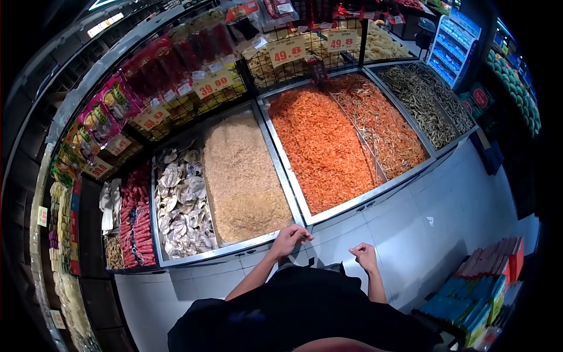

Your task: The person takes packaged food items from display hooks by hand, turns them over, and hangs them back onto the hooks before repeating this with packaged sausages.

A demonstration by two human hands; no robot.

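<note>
My left hand (292,240) is in front of the metal rim of the display bin, its fingers curled in loosely and no object showing in them. Nearest to it is a bin of tiny pale dried shrimp (243,170). My right hand (365,257) hangs over the floor to the right, fingers folded, thumb pointing left, with nothing visible in it. Beyond the hands lies a bin of orange dried shrimp (319,149), with a mixed orange heap of small dried seafood (384,132) beside it. Neither hand appears to touch the goods.
Flat whitish dried pieces (179,202) and red sausages (136,220) fill bins at left. Small dried fish (422,100) lie at far right. Price signs (287,51) hang on the rack behind. Packaged goods (475,287) stand low at right on the tiled floor (410,234).
</note>
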